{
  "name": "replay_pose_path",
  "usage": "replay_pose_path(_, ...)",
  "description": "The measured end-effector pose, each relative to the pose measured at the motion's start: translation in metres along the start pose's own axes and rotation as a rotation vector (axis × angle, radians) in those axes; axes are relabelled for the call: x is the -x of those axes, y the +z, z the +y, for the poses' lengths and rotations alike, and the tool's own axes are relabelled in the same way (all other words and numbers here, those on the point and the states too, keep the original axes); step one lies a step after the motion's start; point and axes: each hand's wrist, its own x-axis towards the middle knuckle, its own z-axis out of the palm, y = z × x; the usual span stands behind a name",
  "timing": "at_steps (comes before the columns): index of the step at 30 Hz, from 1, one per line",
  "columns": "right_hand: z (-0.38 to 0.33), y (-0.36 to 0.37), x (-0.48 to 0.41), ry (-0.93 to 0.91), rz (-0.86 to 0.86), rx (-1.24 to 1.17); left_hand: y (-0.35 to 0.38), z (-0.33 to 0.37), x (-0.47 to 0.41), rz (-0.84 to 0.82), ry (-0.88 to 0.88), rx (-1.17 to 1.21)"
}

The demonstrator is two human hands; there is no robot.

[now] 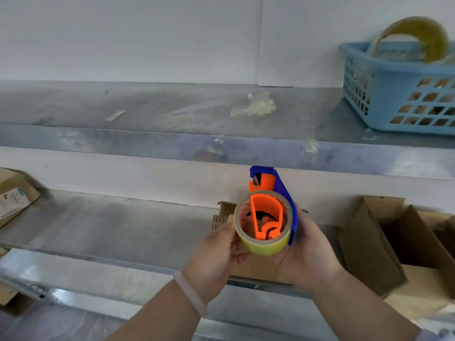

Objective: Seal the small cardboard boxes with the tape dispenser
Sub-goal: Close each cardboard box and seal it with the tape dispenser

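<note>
Head view. Tape dispenser (267,217), blue frame with orange core, sits just below centre, at 6 o'clock, raised in front of the lower shelf (110,217). Its yellow tape roll (266,247) faces the camera.
Left hand (216,252): fingers curled round the roll's left side, holding it. Pale wristband (190,294) on that wrist.
Right hand (307,252): wrapped round the blue frame side, holding it.
Small cardboard box (222,212) directly behind the hands, mostly hidden.
Open cardboard boxes (369,242) at 4 o'clock. Blue basket (394,94) at 2 o'clock on the upper shelf (123,104). Crumpled tape scrap (253,107) at 12 o'clock.
</note>
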Motion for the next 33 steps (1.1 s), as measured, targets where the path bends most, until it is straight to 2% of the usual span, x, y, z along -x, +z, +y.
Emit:
replay_pose_path(2, -0.005, -0.002, -0.003, -0.014, 0.064, -0.076, 0.006, -0.003, -0.005, 0.022, -0.023, -0.073)
replay_pose_path(4, -0.013, -0.006, -0.006, -0.054, 0.116, -0.082, 0.006, -0.004, -0.013, 0.046, 0.079, -0.257)
replay_pose_path(6, -0.025, -0.013, -0.006, -0.114, 0.157, -0.047, -0.006, -0.006, -0.028, 0.088, 0.404, -0.61)
replay_pose_path(8, -0.038, -0.025, -0.006, -0.161, 0.163, 0.001, -0.024, -0.002, -0.043, 0.24, 0.72, -0.983)
replay_pose_path(9, -0.044, -0.03, -0.007, -0.178, 0.172, 0.034, -0.032, 0.001, -0.051, 0.301, 0.813, -1.107)
replay_pose_path(10, -0.048, -0.033, -0.007, -0.195, 0.186, 0.076, -0.039, 0.003, -0.058, 0.313, 0.851, -1.201)
replay_pose_path(11, -0.052, -0.037, -0.008, -0.217, 0.205, 0.132, -0.044, 0.007, -0.063, 0.252, 0.806, -1.263)
replay_pose_path(13, -0.058, -0.039, -0.012, -0.267, 0.224, 0.282, -0.05, 0.007, -0.073, 0.114, 0.613, -1.336)
replay_pose_path(15, -0.061, -0.036, -0.015, -0.331, 0.232, 0.464, -0.054, 0.0, -0.081, 0.084, 0.539, -1.35)
replay_pose_path(20, -0.07, -0.029, -0.032, -0.37, 0.093, 0.801, -0.053, -0.006, -0.09, 0.124, 0.636, -1.304)
replay_pose_path(27, -0.072, -0.018, -0.061, -0.241, -0.043, 1.109, -0.059, -0.01, -0.096, 0.081, 0.705, -1.34)
replay_pose_path(29, -0.073, -0.021, -0.064, -0.21, -0.041, 1.102, -0.06, -0.007, -0.096, 0.07, 0.711, -1.315)
replay_pose_path(31, -0.074, -0.023, -0.065, -0.179, -0.057, 1.085, -0.053, 0.007, -0.092, 0.141, 0.555, -1.111)
replay_pose_path(33, -0.075, -0.024, -0.066, -0.163, -0.085, 1.093, -0.039, 0.025, -0.086, 0.229, 0.297, -0.654)
